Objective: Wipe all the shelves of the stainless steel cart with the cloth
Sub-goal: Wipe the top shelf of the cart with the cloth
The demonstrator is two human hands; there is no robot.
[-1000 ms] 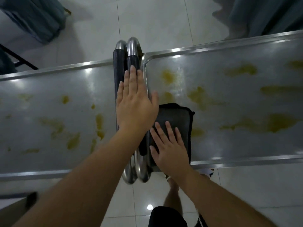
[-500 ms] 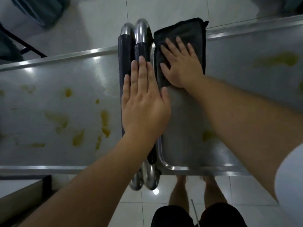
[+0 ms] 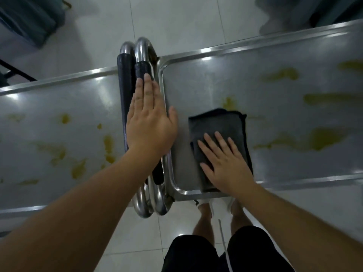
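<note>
Two stainless steel carts stand side by side, their handles (image 3: 144, 61) meeting in the middle. My left hand (image 3: 150, 122) lies flat with straight fingers on the black-padded handles. My right hand (image 3: 225, 163) presses flat on a folded dark grey cloth (image 3: 218, 126) near the front left corner of the right cart's top shelf (image 3: 275, 165). Yellow-green stains (image 3: 322, 140) mark that shelf to the right of the cloth. The strip between the cloth and the left rim looks clean. The left cart's shelf (image 3: 39, 165) also carries yellow stains (image 3: 109, 146).
White floor tiles (image 3: 176, 22) lie beyond the carts and under my feet (image 3: 204, 205). Dark blue-green fabric (image 3: 29, 18) hangs at the top left, more at the top right. A black frame bar (image 3: 15, 70) shows at the left edge.
My right hand has pulled the cloth back from the far rim to the near edge of the right shelf, a little further right than before. My left hand stays on the handles.
</note>
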